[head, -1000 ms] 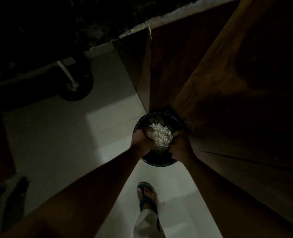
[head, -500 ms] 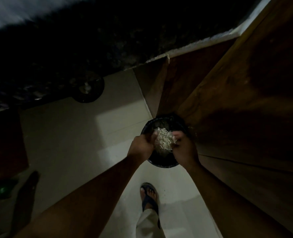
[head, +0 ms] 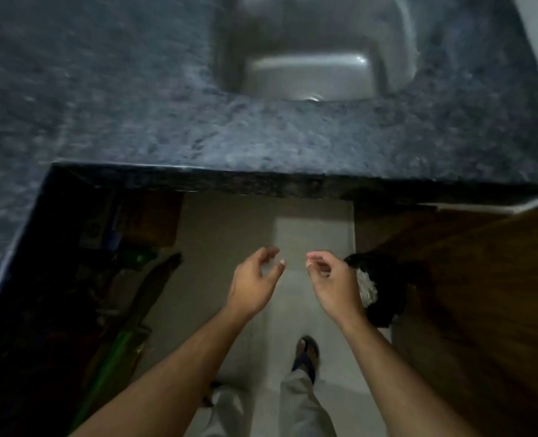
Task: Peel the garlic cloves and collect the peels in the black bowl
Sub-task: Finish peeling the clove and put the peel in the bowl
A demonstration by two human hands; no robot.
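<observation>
A: What do our hands hold?
B: Nothing. Our left hand (head: 255, 280) and right hand (head: 333, 280) hang apart over the floor tiles (head: 229, 234), fingers loosely curled.
A: And the black bowl (head: 384, 288)?
B: Just right of our right hand, pale garlic peels (head: 367, 288) inside, partly hidden by that hand; granite counter (head: 135, 105) and steel sink (head: 311, 48) lie beyond both

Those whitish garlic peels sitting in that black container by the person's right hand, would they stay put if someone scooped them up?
Probably not well. The peels look like thin loose flakes, so likely very light and apt to scatter. They seem floppy, crushing easily. The dark container holding them looks soft-edged, perhaps a bag, though it is dim.
</observation>
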